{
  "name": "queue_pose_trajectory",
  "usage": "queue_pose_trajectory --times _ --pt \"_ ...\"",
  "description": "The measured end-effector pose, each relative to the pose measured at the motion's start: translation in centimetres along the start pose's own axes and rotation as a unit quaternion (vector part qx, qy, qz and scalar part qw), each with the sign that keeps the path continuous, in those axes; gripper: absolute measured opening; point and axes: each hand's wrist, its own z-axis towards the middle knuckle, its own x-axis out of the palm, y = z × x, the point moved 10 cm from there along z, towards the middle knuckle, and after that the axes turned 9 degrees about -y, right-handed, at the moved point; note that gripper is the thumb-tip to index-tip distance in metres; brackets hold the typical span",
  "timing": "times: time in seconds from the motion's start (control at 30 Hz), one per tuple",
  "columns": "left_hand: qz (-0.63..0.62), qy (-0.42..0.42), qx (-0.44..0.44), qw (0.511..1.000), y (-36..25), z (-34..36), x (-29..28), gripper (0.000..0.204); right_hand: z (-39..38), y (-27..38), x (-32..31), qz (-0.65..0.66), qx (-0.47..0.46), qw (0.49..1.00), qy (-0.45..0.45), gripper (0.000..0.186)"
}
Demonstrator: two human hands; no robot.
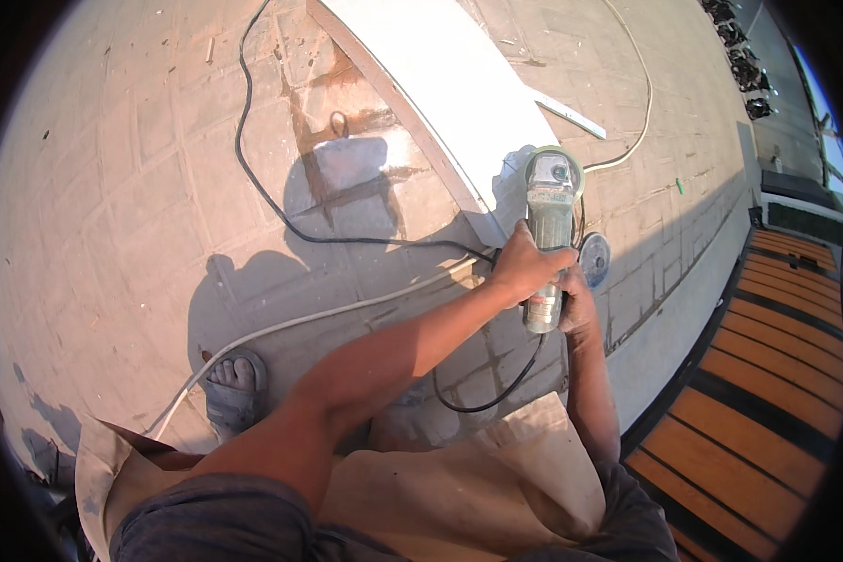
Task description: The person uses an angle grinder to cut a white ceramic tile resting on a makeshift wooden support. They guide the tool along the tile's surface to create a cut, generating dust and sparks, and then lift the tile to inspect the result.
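Observation:
A grey-green angle grinder is held in both my hands, its round head and disc lying over the near right corner of a long white slab. My left hand is closed around the left side of the grinder's body. On the other side, my right hand grips the body lower down, with part of its fingers hidden behind the tool. A dark power cord loops from the grinder's rear end. Whether the disc touches the slab or is spinning, I cannot tell. A loose grey disc is beside my right hand.
A black cable and a pale hose cross the paved ground. A narrow white strip lies by the slab. My sandalled foot is at lower left. An orange slatted gate lines the right.

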Motion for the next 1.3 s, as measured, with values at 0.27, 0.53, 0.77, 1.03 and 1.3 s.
queue_pose_trajectory --times 0.27,0.53,0.77,1.03,1.3 --pt "-0.018 -0.026 0.055 0.998 0.7 3.2 -0.1 0.08 2.1 -0.6 -1.2 -0.023 -0.021 1.0 0.001 0.04" --pt "-0.02 -0.016 0.016 1.0 1.1 3.1 -0.1 0.077 3.1 -1.0 -2.2 -0.033 -0.03 0.999 -0.007 0.036" --pt "-0.022 -0.007 0.021 1.0 1.1 3.5 -0.1 0.073 2.6 -0.4 -0.6 -0.066 -0.038 0.997 -0.022 0.038" --pt "-0.027 -0.023 0.03 0.999 1.4 3.5 -0.1 0.074 1.7 0.7 0.5 -0.082 -0.059 0.994 -0.043 0.037" --pt "-0.005 -0.012 0.008 1.0 1.0 3.0 -0.6 0.076 2.4 0.2 0.3 -0.105 -0.055 0.993 0.005 0.038"
